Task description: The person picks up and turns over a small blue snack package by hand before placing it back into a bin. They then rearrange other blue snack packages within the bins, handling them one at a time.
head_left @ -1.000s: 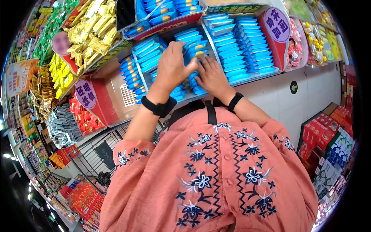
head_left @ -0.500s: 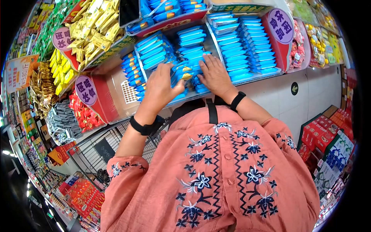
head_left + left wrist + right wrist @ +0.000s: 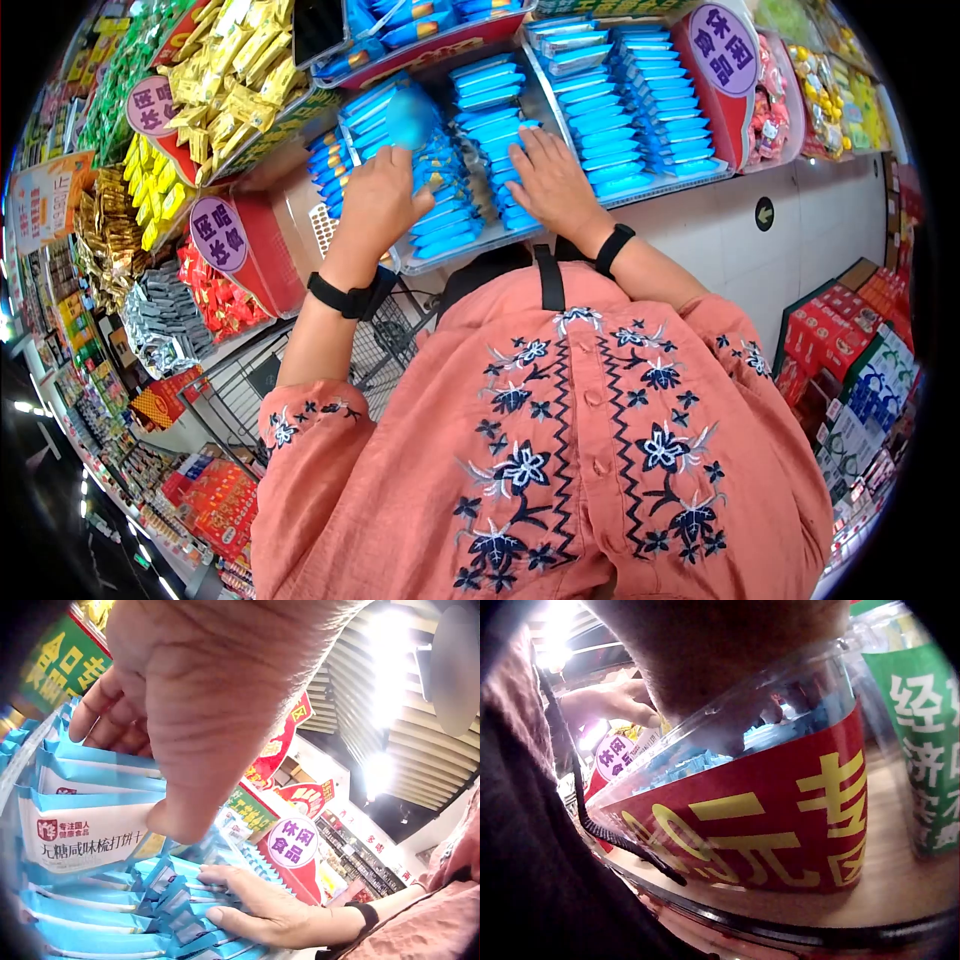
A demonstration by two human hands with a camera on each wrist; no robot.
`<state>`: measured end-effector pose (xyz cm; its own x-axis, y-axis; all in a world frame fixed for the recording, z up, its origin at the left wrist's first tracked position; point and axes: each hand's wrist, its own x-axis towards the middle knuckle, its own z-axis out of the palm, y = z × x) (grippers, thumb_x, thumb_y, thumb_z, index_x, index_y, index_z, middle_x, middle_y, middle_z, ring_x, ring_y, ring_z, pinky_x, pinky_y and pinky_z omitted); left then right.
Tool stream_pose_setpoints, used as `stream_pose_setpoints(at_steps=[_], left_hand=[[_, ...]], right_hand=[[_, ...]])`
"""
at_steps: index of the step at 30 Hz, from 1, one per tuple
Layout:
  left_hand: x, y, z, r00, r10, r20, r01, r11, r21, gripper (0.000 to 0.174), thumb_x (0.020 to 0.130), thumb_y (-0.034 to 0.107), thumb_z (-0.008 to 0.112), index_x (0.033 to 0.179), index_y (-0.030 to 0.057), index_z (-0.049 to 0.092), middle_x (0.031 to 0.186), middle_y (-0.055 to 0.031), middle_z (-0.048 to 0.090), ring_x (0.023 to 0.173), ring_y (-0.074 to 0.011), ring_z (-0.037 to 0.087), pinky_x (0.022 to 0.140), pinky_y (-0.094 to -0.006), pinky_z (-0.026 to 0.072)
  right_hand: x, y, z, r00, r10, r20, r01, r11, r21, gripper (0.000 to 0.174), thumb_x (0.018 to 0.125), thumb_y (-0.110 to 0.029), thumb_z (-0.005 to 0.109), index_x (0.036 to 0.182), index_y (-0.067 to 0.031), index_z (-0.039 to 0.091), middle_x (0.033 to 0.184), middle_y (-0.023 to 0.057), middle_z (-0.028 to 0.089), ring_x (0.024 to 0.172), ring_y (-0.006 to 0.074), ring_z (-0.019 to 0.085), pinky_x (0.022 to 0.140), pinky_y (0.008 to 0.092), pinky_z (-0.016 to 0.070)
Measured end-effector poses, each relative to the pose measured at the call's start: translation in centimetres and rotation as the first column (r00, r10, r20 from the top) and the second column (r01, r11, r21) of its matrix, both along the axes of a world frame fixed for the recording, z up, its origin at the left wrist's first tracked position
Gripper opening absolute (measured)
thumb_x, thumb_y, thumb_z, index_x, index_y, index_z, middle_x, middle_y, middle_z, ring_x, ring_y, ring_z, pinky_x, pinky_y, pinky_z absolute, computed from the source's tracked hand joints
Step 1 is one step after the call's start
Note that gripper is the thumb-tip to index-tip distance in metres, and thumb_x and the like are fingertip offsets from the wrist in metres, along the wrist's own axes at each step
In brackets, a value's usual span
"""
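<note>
In the head view, my left hand is over the left rows of blue packets in a clear bin. The left wrist view shows its thumb against the front of a labelled blue packet, with the fingers bent behind the upright packets, so it grips them. My right hand rests its fairly straight, spread fingertips on the middle row of blue packets. In the right wrist view, the bin wall partly hides the right fingers.
A clear divider separates more blue packets on the right. Yellow packets and red packets lie in bins at the left. A wire cart stands below, near my left forearm. Stacked red boxes are at the right.
My left hand has moved left and slightly up, from the middle to the left rows. Packets that lay jumbled between the hands now stand in rows. My right hand has shifted slightly.
</note>
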<state>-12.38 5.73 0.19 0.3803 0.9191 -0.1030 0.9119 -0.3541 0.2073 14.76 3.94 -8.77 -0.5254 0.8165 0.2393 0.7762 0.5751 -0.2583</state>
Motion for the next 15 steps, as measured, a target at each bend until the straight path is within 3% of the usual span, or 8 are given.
stream_pose_setpoints(at_steps=[9,15], left_hand=[[0.0,-0.7,-0.1,0.997,-0.048,-0.061,0.048,0.999,0.011,0.046,0.077,0.026,0.077,0.11,-0.0008,0.057,0.098,-0.0207,0.063,0.085,-0.0391,0.065,0.074,-0.0461,0.0539],[0.0,-2.1,0.4,0.993,-0.117,0.0,0.117,0.992,0.04,0.046,0.075,0.023,0.077,0.108,0.0007,0.056,0.098,-0.018,0.06,0.088,-0.0376,0.064,0.075,-0.0462,0.0518]], right_hand=[[0.0,-0.1,-0.2,1.0,-0.011,-0.001,0.011,1.0,0.0,0.052,0.089,-0.03,0.069,0.128,0.0013,0.055,0.138,0.0262,0.051,0.132,0.0407,0.047,0.113,0.0489,0.035],[0.0,-0.1,-0.1,1.0,-0.019,0.008,0.019,1.0,-0.017,0.053,0.089,-0.03,0.07,0.13,0.001,0.057,0.142,0.0244,0.051,0.134,0.0401,0.047,0.114,0.0488,0.0356]])
